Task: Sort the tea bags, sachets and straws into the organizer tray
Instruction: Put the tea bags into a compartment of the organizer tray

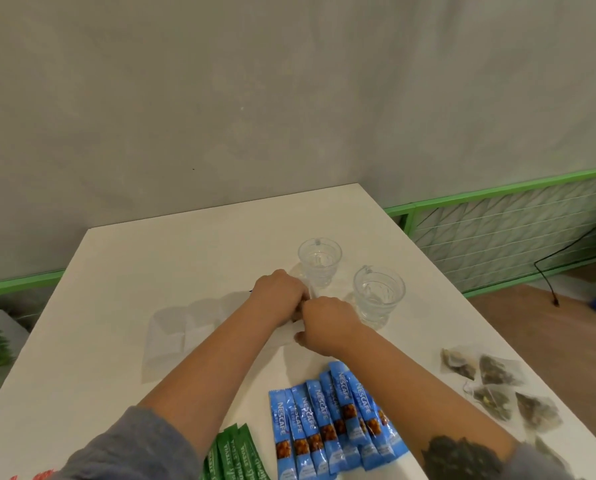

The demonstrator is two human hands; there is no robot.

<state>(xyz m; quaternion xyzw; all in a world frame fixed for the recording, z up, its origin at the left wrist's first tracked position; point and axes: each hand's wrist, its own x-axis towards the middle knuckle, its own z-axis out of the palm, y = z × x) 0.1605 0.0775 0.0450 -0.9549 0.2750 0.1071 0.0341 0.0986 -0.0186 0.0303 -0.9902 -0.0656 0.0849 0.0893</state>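
Just before the two clear glass cups (348, 282), both hands (310, 306) meet; fingers hidden, grip unclear. Sorting seems not yet begun; next needs picking the blue coffee sachets (338, 420).

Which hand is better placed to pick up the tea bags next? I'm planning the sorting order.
The right hand, probably. The tea bags lie on the table's right side, beside the right forearm; the left hand would have to cross over the blue sachets.

Blue sachets (334, 424), green sachets (232, 455) and brownish tea bags (497, 386) lie on a white table (116, 271); grey sleeve (130, 452).
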